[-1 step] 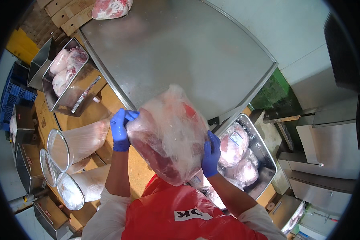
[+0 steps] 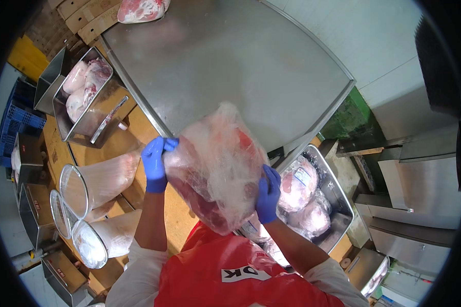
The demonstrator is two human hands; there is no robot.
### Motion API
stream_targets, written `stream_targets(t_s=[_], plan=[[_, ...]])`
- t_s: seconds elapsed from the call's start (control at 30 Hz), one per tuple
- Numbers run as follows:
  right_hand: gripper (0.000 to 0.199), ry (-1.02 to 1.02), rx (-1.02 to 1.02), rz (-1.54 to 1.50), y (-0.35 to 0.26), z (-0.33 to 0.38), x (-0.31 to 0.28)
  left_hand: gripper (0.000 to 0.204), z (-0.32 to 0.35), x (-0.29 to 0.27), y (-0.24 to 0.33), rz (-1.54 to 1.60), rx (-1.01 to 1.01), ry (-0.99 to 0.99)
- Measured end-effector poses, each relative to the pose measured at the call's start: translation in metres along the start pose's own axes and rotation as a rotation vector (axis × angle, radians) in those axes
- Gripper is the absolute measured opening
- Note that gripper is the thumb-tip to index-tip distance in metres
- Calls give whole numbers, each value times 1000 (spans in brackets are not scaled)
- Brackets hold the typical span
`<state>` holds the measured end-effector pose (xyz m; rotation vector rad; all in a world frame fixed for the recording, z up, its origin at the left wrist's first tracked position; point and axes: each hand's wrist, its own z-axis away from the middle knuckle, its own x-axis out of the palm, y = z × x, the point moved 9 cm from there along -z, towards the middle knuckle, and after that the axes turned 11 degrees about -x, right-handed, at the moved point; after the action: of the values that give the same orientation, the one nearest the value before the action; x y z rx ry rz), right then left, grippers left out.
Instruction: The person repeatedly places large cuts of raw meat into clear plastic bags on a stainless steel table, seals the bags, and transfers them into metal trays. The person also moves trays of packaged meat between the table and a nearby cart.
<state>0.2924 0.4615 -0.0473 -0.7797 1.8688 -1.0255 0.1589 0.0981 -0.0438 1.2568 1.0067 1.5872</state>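
A large piece of raw red meat in a clear plastic bag (image 2: 215,169) is held up in front of my red apron, near the close edge of the metal table. My left hand (image 2: 155,162), in a blue glove, grips the bag's left side with the fingers curled in. On the right side my gloved right hand (image 2: 268,195) clasps the bag, its fingertips partly hidden. Loose, wrinkled plastic covers the upper face of the meat. To the right, a metal tub (image 2: 346,217) holds several bagged pieces of meat (image 2: 298,192), one with a blue and white label.
The steel table (image 2: 215,61) has a raised rim; another piece of meat (image 2: 142,10) lies at its far left. Left stand a metal bin (image 2: 61,115) with meat, a clear bag on a hoop (image 2: 110,176), more hooped bags and cardboard (image 2: 128,123). Steel cabinets (image 2: 420,194) line the right.
The bagged meat has risen very slightly, together with both hands. My grip on it looks the same.
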Motion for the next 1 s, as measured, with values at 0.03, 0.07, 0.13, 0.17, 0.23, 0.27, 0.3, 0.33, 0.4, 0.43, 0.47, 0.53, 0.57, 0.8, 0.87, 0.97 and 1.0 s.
stream_targets(t_s=[0.03,0.07,0.13,0.17,0.23,0.27,0.3,0.33,0.4,0.43,0.47,0.53,0.57,0.8,0.87,0.97,1.0], plan=[[38,-10,-51,50,-1,0,9,31,-5,-4,-4,-9,19,63],[40,4,-139,133,-16,-2,16,28,-13,-9,-10,-23,44,126],[44,57,-349,307,-52,-24,31,27,-33,-18,-24,-212,132,153],[47,41,-468,366,-67,-36,41,32,-34,-13,-25,-365,173,196],[49,-10,-601,444,-85,-60,61,48,-29,6,-24,-675,250,272],[48,-40,-612,455,-88,-71,69,69,-21,19,-22,-737,316,186],[47,-60,-608,501,-87,-80,77,71,-10,35,-18,-868,356,151],[47,-82,-600,542,-80,-86,83,73,9,55,-14,-1002,399,118],[47,-136,-580,582,-76,-103,96,81,32,79,-3,-1167,548,31],[47,-173,-555,591,-70,-109,102,81,34,83,-4,-1248,544,2],[47,-214,-528,601,-64,-112,107,81,33,89,-4,-1330,535,-29],[49,-343,-514,619,-54,-121,115,79,31,93,1,-1465,389,-34],[51,-408,-517,631,-50,-122,118,80,28,98,4,-1511,350,-53],[90,-724,-442,359,-38,-43,100,84,13,99,13,-1692,230,-119],[92,-684,-411,386,-39,-16,97,82,7,95,6,-1662,241,-166],[93,-470,-484,400,-74,-13,99,81,-7,80,-3,-1571,277,-248],[93,-368,-524,407,-91,-14,98,81,-14,77,-5,-1516,299,-281]])
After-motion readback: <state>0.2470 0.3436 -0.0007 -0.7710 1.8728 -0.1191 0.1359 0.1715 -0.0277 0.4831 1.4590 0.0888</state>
